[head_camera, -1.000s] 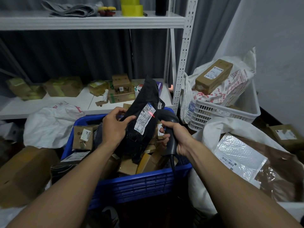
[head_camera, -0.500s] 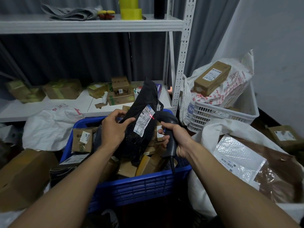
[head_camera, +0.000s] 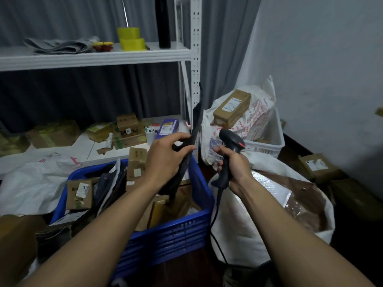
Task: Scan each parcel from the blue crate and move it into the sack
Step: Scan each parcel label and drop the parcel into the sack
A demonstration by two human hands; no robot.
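The black parcel (head_camera: 196,118) shows edge-on, a thin dark strip, so its label and faces cannot be read. Its lower end disappears behind the left hand (head_camera: 163,160) and wrist, and where it stops among the clutter below is hard to make out. Both forearms are cut off by the bottom of the view. The scanner (head_camera: 231,139) shows its head and a red mark on it, but most of its handle is covered by the right hand (head_camera: 234,164); its window cannot be seen. Its cable drops below the right wrist and is lost in the dark gap between the blue crate (head_camera: 172,235) and the sack (head_camera: 238,224).

The left hand has its back to the camera, fingers and thumb pinching the parcel about midway along its edge. It holds the parcel nearly upright, leaning slightly right, and the top rises well above the knuckles. The right hand is wrapped around the scanner's handle, head uppermost.

The parcel sits between the two hands, just left of the scanner and apart from it, over the crate's far right corner. The crate lies under the left forearm, full of boxes and dark bags. The sack gapes under the right forearm, and a bubble mailer (head_camera: 267,183) lies inside it just beyond the right wrist.
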